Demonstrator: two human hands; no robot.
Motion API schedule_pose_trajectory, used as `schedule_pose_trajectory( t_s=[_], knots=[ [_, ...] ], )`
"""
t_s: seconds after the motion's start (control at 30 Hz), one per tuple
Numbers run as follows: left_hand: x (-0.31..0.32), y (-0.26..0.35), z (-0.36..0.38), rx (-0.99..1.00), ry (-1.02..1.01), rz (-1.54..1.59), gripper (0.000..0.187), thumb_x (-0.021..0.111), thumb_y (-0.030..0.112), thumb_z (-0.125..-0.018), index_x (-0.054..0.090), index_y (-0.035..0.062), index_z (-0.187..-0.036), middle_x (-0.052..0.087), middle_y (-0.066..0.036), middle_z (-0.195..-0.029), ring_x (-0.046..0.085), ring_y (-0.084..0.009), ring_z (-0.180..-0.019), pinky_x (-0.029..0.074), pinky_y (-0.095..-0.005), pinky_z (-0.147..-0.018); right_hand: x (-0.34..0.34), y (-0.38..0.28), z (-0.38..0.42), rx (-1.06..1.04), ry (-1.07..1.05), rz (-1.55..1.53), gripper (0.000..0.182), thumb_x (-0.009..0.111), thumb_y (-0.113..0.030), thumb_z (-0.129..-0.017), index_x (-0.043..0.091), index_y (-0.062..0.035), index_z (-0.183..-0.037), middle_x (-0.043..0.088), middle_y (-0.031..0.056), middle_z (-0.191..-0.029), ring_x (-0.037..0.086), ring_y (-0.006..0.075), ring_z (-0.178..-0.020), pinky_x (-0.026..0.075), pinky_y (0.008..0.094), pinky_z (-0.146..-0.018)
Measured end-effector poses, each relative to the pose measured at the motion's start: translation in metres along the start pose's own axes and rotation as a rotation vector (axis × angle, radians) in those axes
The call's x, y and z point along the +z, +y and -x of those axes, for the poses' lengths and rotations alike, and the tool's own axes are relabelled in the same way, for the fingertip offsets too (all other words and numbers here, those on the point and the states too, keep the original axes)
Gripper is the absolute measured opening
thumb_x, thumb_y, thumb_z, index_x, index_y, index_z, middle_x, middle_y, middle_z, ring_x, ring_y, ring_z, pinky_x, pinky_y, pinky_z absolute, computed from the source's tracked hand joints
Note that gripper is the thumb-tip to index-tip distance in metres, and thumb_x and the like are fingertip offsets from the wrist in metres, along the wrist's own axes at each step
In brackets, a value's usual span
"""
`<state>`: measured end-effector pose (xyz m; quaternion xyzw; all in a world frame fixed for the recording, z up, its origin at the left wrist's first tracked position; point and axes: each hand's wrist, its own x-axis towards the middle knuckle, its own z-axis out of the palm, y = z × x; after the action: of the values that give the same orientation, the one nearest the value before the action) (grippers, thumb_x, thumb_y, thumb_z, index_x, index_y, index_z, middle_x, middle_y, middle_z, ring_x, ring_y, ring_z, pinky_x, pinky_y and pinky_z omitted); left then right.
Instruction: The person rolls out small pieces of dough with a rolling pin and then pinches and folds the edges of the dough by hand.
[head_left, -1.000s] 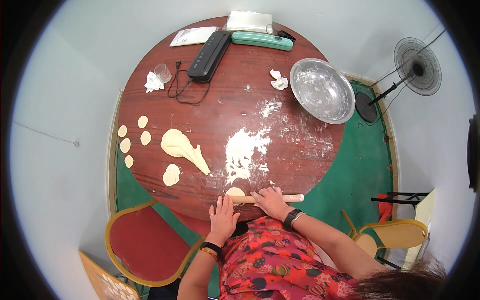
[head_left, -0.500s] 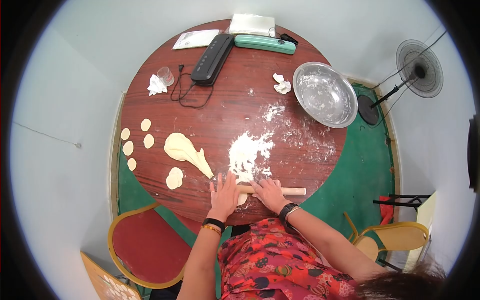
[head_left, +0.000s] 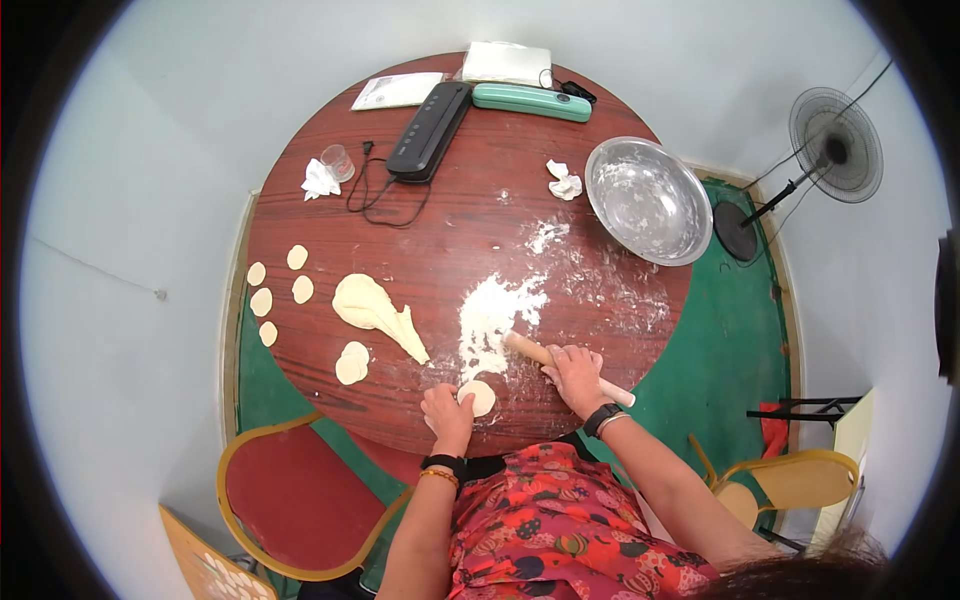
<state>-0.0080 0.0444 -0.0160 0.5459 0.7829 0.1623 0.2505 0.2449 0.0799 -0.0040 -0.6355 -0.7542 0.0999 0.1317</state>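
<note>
Round red-brown wooden table (head_left: pixel 460 220) set against pale walls, seen from above; green floor (head_left: pixel 720 330) to the right. The left hand (head_left: pixel 446 408), near the table's front edge, has its fingers closed on the rim of a flat dough disc (head_left: pixel 479 397) that lies on the table just below a patch of loose flour (head_left: pixel 492 312). The right hand (head_left: pixel 576 372) is wrapped around a wooden rolling pin (head_left: pixel 560 366), which lies tilted with its far end resting in the flour, apart from the disc. Left of the flour lies a tapered lump of dough (head_left: pixel 372 309), with two overlapping rolled discs (head_left: pixel 351 363) just below it and four small dough rounds (head_left: pixel 272 288) near the left edge. At the far side: steel mixing bowl (head_left: pixel 648 199), black vacuum sealer (head_left: pixel 428 130), green case (head_left: pixel 531 101), crumpled tissue (head_left: pixel 320 180). A red-seated chair (head_left: pixel 295 495) stands at the lower left; a standing fan (head_left: pixel 833 143) at the upper right.
</note>
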Motion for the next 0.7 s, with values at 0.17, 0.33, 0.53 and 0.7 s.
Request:
schedule_pose_trajectory(
  t_s=[0.17,0.33,0.53,0.7],
  knots=[
    [0.008,-0.004,-0.004,-0.004,-0.013,0.010,0.019,0.076,0.019,-0.078,0.064,0.0090,-0.089,0.054,-0.015,-0.107,0.049,-0.0374,-0.106,0.044,-0.0469,-0.088,0.005,0.007,-0.007,0.081,-0.027,0.041,0.040,0.067,-0.031,-0.087,0.057,-0.0159,-0.123,0.058,0.0069,-0.104,0.055,0.0281,-0.099,0.036,0.0476,-0.085],
    [0.007,0.000,-0.003,-0.025,-0.051,0.209,0.027,0.073,0.016,-0.080,0.060,0.0055,-0.102,0.063,-0.019,-0.088,0.062,-0.0391,-0.090,0.049,-0.0476,-0.079,0.008,0.005,-0.001,0.071,-0.008,0.005,0.042,0.069,-0.030,-0.085,0.056,-0.0157,-0.122,0.057,0.0080,-0.102,0.055,0.0297,-0.100,0.037,0.0486,-0.084],
    [0.009,-0.007,-0.004,0.046,-0.084,0.282,0.030,0.071,0.016,-0.081,0.064,0.0031,-0.107,0.067,-0.019,-0.084,0.065,-0.0376,-0.086,0.051,-0.0459,-0.077,0.004,0.003,0.006,0.089,-0.043,0.000,0.044,0.071,-0.028,-0.083,0.056,-0.0153,-0.123,0.057,0.0085,-0.105,0.054,0.0303,-0.101,0.038,0.0498,-0.086],
    [-0.004,-0.027,-0.020,0.133,0.042,0.366,0.013,0.068,0.015,-0.081,0.070,0.0036,-0.086,0.067,-0.018,-0.084,0.065,-0.0349,-0.086,0.051,-0.0431,-0.076,0.006,0.005,0.010,0.075,-0.045,-0.003,0.048,0.071,-0.026,-0.083,0.055,-0.0152,-0.126,0.056,0.0081,-0.107,0.053,0.0302,-0.101,0.038,0.0488,-0.087]
  ],
)
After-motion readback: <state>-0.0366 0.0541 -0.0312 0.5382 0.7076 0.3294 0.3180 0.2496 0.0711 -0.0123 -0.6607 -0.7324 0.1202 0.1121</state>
